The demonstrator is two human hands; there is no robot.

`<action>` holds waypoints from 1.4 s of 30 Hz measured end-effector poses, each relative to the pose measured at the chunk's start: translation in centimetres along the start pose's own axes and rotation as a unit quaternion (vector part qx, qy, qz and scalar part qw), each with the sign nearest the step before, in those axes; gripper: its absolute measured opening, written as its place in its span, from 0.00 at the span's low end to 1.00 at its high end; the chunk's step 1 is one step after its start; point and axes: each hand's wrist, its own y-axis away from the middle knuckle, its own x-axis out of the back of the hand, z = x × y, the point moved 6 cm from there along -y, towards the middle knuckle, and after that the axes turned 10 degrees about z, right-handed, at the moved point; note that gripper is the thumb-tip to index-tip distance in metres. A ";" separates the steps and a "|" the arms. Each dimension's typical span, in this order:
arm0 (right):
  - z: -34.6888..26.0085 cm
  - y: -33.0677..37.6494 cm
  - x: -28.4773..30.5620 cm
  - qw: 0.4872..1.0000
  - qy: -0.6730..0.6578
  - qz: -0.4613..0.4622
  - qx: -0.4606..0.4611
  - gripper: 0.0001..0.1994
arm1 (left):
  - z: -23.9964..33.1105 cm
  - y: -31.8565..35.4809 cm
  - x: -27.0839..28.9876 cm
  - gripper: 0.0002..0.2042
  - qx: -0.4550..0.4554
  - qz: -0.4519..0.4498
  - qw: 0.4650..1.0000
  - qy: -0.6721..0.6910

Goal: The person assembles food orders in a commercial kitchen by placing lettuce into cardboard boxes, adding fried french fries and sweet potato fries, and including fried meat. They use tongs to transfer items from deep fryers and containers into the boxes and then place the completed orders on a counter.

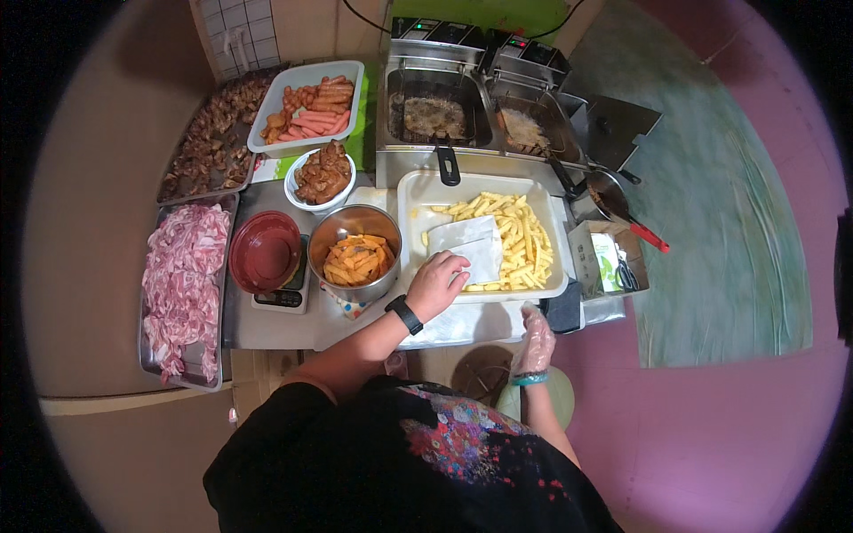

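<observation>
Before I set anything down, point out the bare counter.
Bare: a small counter patch before the scale, beside the raw meat; a narrow strip before the fries tub. Crowded: the sausage tub, meat bowl and pot stand close together.

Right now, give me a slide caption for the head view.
Left hand at white paper over a tray of pale fries, gloved right hand nearby, two fryers beyond.

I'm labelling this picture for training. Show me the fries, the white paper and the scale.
Fries [522, 235]: head view, middle of the pile.
White paper [478, 252]: head view, its broad flat face.
Scale [281, 300]: head view, its exposed front part.
</observation>
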 end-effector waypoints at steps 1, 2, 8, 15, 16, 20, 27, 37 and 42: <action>0.7 -0.9 -0.6 0.999 -0.032 -0.001 -0.005 0.14 | -0.5 -0.2 0.0 0.07 -0.014 0.000 1.000 -0.019; 1.4 -1.8 -1.0 1.000 -0.010 -0.004 0.000 0.14 | -0.8 -0.3 0.0 0.08 -0.028 0.001 0.999 -0.037; 1.3 -5.4 -4.5 0.985 0.121 -0.071 0.102 0.14 | -2.5 -0.2 -0.2 0.10 -0.039 -0.010 0.995 -0.095; 2.9 -9.7 -6.3 0.978 0.145 -0.070 0.130 0.12 | -4.0 0.7 -0.5 0.10 -0.005 0.008 0.990 -0.144; 2.9 -10.0 -6.6 0.976 0.144 -0.077 0.145 0.12 | -4.1 0.7 -0.4 0.10 -0.003 0.009 0.989 -0.146; 3.7 -11.2 -6.7 0.949 0.200 -0.128 0.210 0.12 | -4.8 0.6 -1.3 0.10 0.008 0.015 0.987 -0.160; 2.7 -10.4 -7.7 0.943 0.197 -0.165 0.210 0.10 | -5.1 0.7 -1.6 0.08 0.019 0.031 0.976 -0.214; 0.9 -10.4 -8.6 0.915 0.226 -0.211 0.259 0.10 | -4.2 0.3 -1.7 0.07 0.006 0.052 0.975 -0.215; 1.3 -10.5 -8.4 0.908 0.243 -0.234 0.249 0.11 | -4.9 0.7 -2.1 0.07 0.054 0.012 0.967 -0.247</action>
